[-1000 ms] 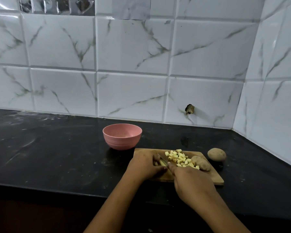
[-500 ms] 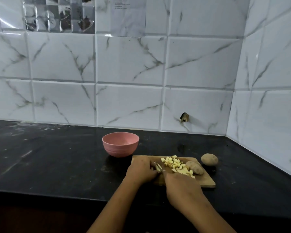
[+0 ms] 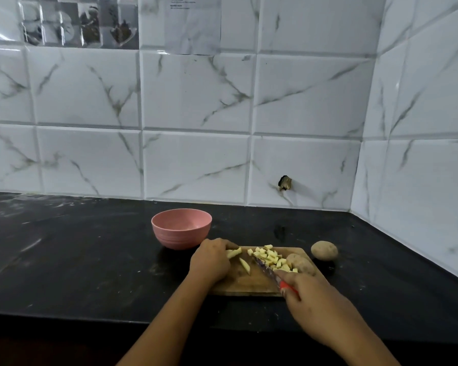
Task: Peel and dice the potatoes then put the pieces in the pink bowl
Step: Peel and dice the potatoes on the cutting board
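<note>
Gripping the knife (image 3: pixel 265 268) in the right hand (image 3: pixel 311 302), fingers (image 3: pixel 292 295) curled round its red handle, blade laid aslant on the cutting board (image 3: pixel 243 285) against the diced potato pieces (image 3: pixel 273 257) just beyond those fingers. Pinching potato strips (image 3: pixel 234 252) under the left hand (image 3: pixel 212 262), fingers curled, one loose strip (image 3: pixel 245 266) between both hands. Just beyond the left fingers, the pink bowl (image 3: pixel 181 228); right of the right fingers, an unpeeled potato (image 3: pixel 303 264) on the board and a second potato (image 3: pixel 324 250) on the surface.
</note>
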